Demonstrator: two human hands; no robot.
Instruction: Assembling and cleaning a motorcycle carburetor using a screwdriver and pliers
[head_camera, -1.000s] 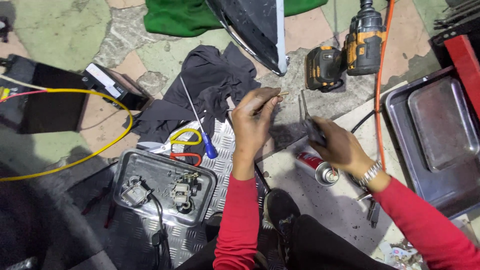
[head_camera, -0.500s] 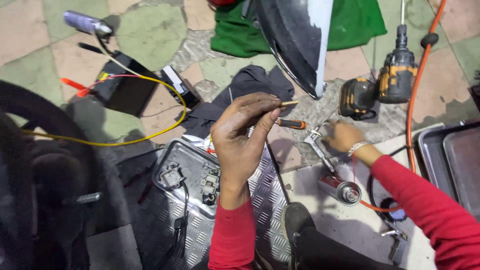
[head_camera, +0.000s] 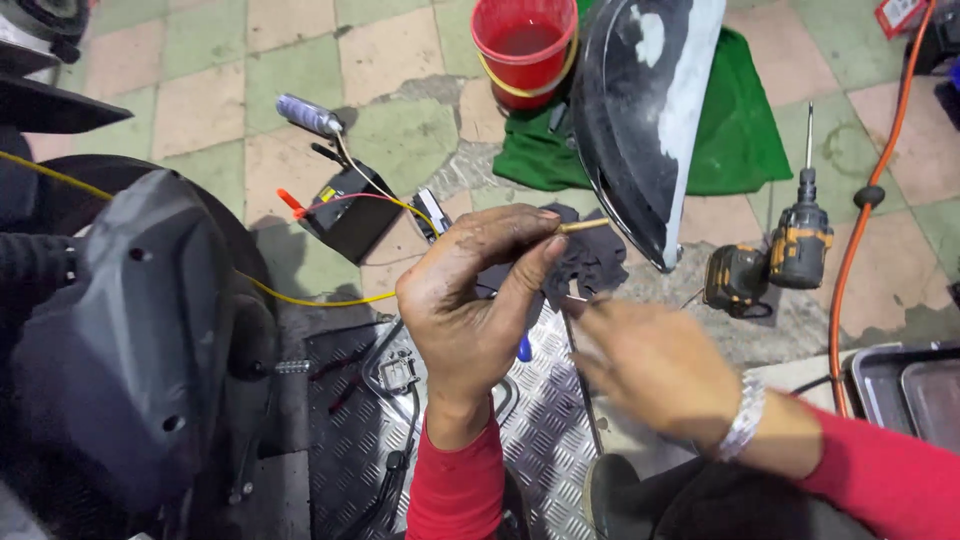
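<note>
- Red bucket (head_camera: 524, 45) at top centre, standing on the tiled floor (head_camera: 190, 110); holds reddish liquid, its far rim cut off by the frame.
- Metal tray (head_camera: 905, 400) at right edge, only partly in view; a flat inner pan sits in it, contents not readable.
- Left hand (head_camera: 470, 310) raised, greasy, thumb and fingertips pinching a small brass-coloured pin (head_camera: 583, 227) that sticks out to the right, above the dark rag (head_camera: 590, 262).
- Right hand (head_camera: 655, 365) blurred, fingers loosely spread and pointing left, just below the pin and not touching it; cannot tell whether anything is under its fingers. Metal watch band (head_camera: 742, 420) on the wrist, red sleeves on both arms.
- Checker plate (head_camera: 545, 440) under the hands; a small metal part with wires (head_camera: 398, 372) lies on it, mostly hidden by the left wrist.
- Blue screwdriver handle (head_camera: 524, 348) peeks out beside the left hand, shaft hidden.
- Black fairing panel (head_camera: 640, 120) stands over a green cloth (head_camera: 745, 140).
- Cordless drill (head_camera: 790, 245) lies right of the panel; orange cable (head_camera: 862, 220) runs past it.
- Black battery (head_camera: 350, 215) with red and yellow wires at left; grey cylinder (head_camera: 308, 114) behind it.
- Dark scooter body (head_camera: 140, 330) fills the left, cut off.
</note>
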